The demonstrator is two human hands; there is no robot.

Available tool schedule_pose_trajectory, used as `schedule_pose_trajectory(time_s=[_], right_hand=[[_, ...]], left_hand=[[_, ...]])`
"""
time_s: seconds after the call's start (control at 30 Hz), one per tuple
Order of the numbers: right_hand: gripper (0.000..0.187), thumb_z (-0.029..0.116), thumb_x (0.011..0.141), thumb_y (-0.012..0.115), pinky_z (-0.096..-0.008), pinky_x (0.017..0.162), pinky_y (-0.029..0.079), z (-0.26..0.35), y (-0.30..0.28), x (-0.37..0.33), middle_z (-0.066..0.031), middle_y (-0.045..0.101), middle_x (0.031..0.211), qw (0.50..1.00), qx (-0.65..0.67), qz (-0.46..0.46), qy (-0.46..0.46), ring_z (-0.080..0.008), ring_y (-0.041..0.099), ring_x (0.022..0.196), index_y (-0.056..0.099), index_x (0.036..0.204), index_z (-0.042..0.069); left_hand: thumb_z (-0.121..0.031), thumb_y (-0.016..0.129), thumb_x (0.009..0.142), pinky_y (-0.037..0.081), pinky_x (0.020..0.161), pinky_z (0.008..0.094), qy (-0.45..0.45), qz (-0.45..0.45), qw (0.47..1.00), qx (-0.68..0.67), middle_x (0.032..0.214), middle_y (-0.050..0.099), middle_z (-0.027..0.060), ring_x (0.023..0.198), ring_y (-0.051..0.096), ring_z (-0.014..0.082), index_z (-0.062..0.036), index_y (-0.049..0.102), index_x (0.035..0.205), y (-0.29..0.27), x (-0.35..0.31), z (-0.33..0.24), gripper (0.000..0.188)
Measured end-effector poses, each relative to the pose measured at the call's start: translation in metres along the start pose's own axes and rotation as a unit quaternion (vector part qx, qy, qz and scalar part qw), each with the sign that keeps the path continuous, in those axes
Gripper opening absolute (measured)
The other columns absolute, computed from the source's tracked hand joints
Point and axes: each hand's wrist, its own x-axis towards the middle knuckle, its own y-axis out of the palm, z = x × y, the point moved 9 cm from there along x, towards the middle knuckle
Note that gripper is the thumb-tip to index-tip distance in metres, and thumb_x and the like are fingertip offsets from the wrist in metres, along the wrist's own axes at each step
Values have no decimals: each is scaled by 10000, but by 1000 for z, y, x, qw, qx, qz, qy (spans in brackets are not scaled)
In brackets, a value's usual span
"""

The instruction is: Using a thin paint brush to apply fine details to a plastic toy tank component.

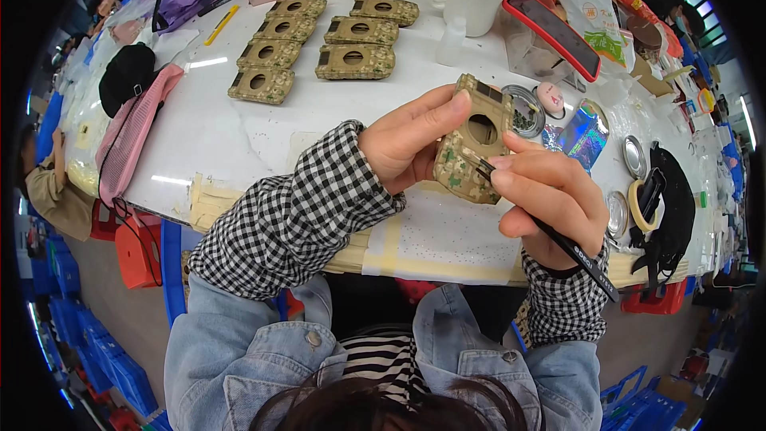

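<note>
My left hand (407, 140) grips a camouflage-patterned toy tank hull (461, 161) by its left side, the thumb along its upper edge. The hull is tilted up over the table and shows a round hole in its top. Black tweezers (576, 251) are pinched in my right hand (554, 191), their tips touching or very close to the hull's near end. Whether the tips hold a small part is too small to tell. Farther back on the table stand several similar tank hulls, in a left group (270, 53) and a right group (356, 62).
Right of the hands lie an open round tin (539, 129) with small dark parts, a phone in a red case (554, 32), a tape roll (634, 207) and a black cloth item (674, 207). A white mug (476, 12) stands behind. At left are a black cap (128, 80) and a yellow pen (221, 25).
</note>
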Motion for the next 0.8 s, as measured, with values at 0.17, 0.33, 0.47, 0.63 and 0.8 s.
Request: schedule_pose_trajectory(time_s=[0.17, 0.33, 0.47, 0.63, 0.8], right_hand=[[393, 367, 844, 560, -465, 854, 521, 0, 0, 0, -147, 631, 862, 1000, 6, -1, -4, -249, 650, 849, 636, 949, -4], [328, 237, 773, 660, -474, 901, 495, -3, -4, -2, -124, 628, 903, 999, 50, 3, 7, -243, 638, 883, 633, 1010, 11], [312, 239, 815, 653, -451, 902, 492, -16, -13, -9, -120, 648, 923, 994, 88, -48, 49, -249, 631, 886, 632, 1027, 12], [328, 285, 924, 540, -348, 791, 504, -10, -25, -17, -149, 662, 937, 987, 32, -132, 91, -260, 629, 876, 622, 996, -25], [287, 229, 939, 519, -313, 779, 492, -7, -18, -14, -157, 657, 974, 990, -39, -107, 78, -258, 623, 884, 611, 1008, -34]], left_hand=[[-381, 307, 985, 423, 972, 346, 0, -5, 1000, 4, 1265, 505, 130, 1149, 513, 201, -13, 371, 1327, 0, 0, 0, 506], [-418, 409, 962, 538, 860, 313, 11, 10, 999, -36, 1158, 544, 113, 1031, 595, 162, -12, 366, 1289, 3, 4, 0, 523], [-431, 479, 932, 519, 880, 332, 24, -69, 997, -4, 1153, 540, 127, 1045, 582, 187, -26, 332, 1299, -9, 0, -3, 566], [-235, 706, 816, 468, 930, 375, 224, -197, 953, 60, 1160, 473, 133, 1059, 541, 224, -67, 180, 1318, -21, -19, -40, 746], [-96, 751, 762, 451, 947, 377, 252, -175, 948, 78, 1149, 462, 124, 1071, 524, 213, -95, 115, 1347, -15, -21, -42, 864]])
